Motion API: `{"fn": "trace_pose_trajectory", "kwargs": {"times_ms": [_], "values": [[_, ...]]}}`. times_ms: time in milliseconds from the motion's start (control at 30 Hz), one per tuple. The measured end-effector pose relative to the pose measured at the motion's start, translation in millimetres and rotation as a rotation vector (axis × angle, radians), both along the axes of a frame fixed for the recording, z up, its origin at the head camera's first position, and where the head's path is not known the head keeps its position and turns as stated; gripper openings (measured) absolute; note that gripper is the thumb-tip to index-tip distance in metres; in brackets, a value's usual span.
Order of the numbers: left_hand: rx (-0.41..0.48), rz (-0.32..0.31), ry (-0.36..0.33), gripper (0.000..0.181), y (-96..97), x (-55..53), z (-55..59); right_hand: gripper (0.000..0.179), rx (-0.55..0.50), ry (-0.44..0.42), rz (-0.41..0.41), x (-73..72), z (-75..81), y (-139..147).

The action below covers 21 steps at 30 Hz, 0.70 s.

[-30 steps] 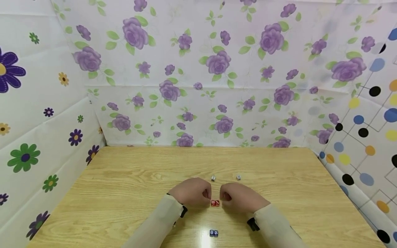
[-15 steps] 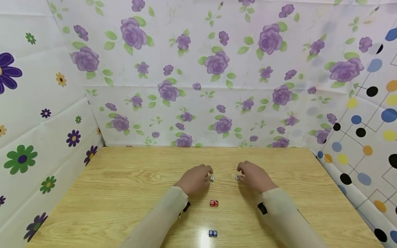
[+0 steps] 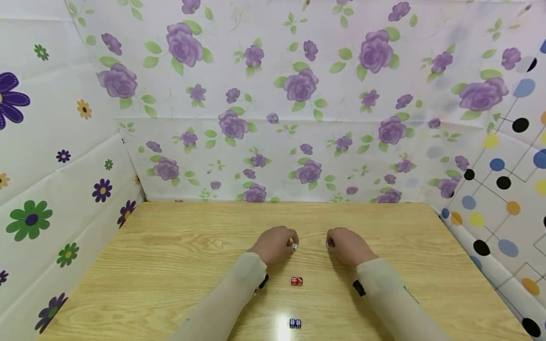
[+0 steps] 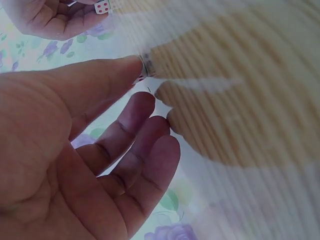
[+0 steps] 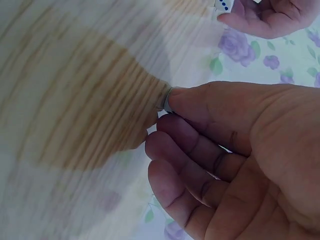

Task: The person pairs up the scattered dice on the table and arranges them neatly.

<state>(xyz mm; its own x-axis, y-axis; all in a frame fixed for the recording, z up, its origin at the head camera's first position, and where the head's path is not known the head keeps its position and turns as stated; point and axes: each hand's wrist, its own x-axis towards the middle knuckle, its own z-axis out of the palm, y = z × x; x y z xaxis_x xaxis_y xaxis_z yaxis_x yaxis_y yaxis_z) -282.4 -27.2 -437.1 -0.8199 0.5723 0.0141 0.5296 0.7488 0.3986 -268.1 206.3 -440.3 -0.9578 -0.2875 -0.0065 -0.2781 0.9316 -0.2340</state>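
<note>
- Fingers of left hand (image 3: 276,244) are pinching one white die (image 5: 224,5).
- Right hand (image 3: 347,245) is pinching another white die (image 4: 102,7).
- Red dice (image 3: 296,281), blue dice (image 3: 295,323) are lying nearer the person.

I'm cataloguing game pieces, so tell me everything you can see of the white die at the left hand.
The white die is a small cube that looks like hard plastic, with dark pips in the head view; the right wrist view shows blue dots on one face, cut off by the top edge. The left hand pinches it, thumb against it, beyond the red dice. It is close to the wooden tabletop; whether they touch is unclear. The hand partly hides it.
</note>
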Motion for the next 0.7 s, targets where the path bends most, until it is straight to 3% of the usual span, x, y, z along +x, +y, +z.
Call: {"fn": "trace_pose_trajectory", "kwargs": {"times_ms": [400,700], "values": [[-0.005,0.031,0.027,0.006,-6.8,6.0,-0.7,0.008,-0.022,0.03,0.003,6.1,-4.9,-2.1],[-0.027,-0.008,0.03,0.004,-12.6,11.8,1.1,0.006,-0.049,0.028,0.016,11.2,-5.5,-10.4]]}}
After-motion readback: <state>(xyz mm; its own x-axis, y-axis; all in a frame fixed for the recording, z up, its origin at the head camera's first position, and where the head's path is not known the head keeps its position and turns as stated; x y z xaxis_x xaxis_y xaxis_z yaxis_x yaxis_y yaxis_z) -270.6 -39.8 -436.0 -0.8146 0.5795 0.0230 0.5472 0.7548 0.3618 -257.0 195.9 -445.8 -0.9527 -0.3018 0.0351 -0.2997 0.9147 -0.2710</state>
